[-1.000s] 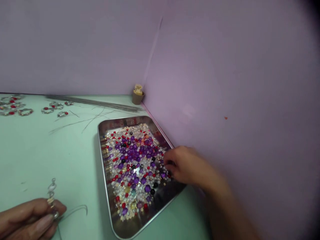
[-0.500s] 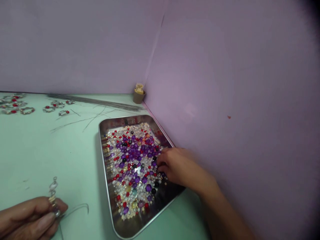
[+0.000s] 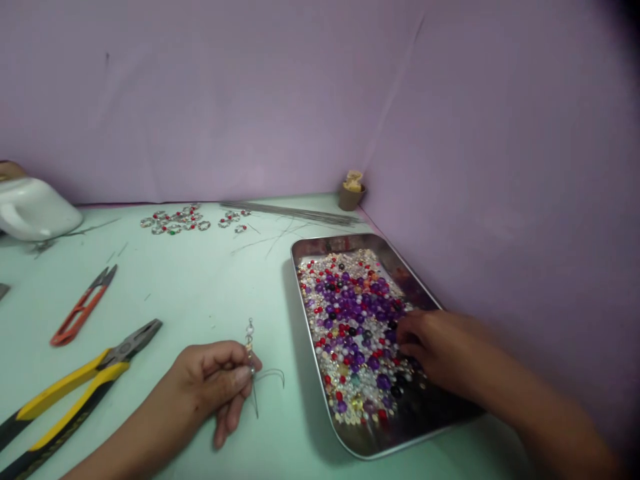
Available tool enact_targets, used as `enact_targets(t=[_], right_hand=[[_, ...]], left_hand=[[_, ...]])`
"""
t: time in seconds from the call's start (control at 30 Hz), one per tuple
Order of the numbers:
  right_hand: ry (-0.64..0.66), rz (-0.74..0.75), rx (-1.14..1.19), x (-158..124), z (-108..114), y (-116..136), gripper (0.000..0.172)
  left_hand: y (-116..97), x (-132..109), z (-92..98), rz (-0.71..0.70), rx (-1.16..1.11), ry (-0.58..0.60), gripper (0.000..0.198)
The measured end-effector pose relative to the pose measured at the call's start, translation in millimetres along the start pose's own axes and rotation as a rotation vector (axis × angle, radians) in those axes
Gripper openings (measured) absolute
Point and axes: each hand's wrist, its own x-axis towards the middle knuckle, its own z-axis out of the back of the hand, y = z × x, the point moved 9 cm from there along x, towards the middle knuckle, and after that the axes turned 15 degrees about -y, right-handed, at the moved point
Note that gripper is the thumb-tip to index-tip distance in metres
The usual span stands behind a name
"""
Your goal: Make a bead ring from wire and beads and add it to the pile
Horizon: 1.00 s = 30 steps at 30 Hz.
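Your left hand [image 3: 215, 385] pinches a beaded wire [image 3: 250, 330] while your right hand [image 3: 440, 350], grip unclear, seemingly picks beads [image 3: 354, 307] near the right edge of the tray [image 3: 435, 407], likely needing a fine pinch next.

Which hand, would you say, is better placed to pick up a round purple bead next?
Probably the right hand: it is inside the rectangular silver metal tray, beside round purple beads; the left hand, outside, pinches a thin beaded wire.
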Motion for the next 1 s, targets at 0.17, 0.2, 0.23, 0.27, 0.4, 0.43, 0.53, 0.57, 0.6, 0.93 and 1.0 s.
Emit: enact_targets(t=[0.17, 0.2, 0.23, 0.27, 0.4, 0.43, 0.53, 0.57, 0.6, 0.93, 1.0], right_hand=[[0.132, 0.044, -0.107, -5, -5, 5, 0.012], [0.138, 0.046, -0.115, -6, -5, 6, 0.013], [0.142, 0.048, -0.125, -6, -5, 6, 0.012], [0.146, 0.052, -0.132, -7, -5, 7, 0.012], [0.151, 0.08, -0.097, -10, -9, 6, 0.014], [0.14, 0.087, -0.069, -9, -8, 6, 0.014], [0.064, 0.075, 0.069, -7, 2, 5, 0.01], [0.032, 0.058, 0.133, -7, 8, 6, 0.009], [0.005, 0.04, 0.21, -6, 15, 7, 0.008], [0.273, -0.178, 1.533, -38, 54, 87, 0.025], [0.388, -0.19, 1.782, -46, 53, 119, 0.023]], left_hand=[[1, -3, -1.1, -0.022, -0.014, 0.029, 0.019], [1, -3, -1.2, -0.027, -0.015, 0.029, 0.019], [1, -2, -1.4, -0.029, -0.019, 0.029, 0.018], [0, -2, -1.4, -0.03, -0.025, 0.026, 0.018], [-1, 0, -2.4, -0.009, -0.075, 0.02, 0.017], [-2, -1, -2.9, -0.001, -0.091, 0.022, 0.016], [-4, -2, -3.9, 0.024, -0.135, 0.019, 0.015], [-6, -3, -3.9, 0.029, -0.152, 0.017, 0.014], [-7, -4, -3.8, 0.032, -0.173, 0.015, 0.013], [-16, -10, 3.4, -0.028, -0.297, -0.018, 0.01], [-16, -12, 3.1, -0.046, -0.29, -0.029, 0.01]])
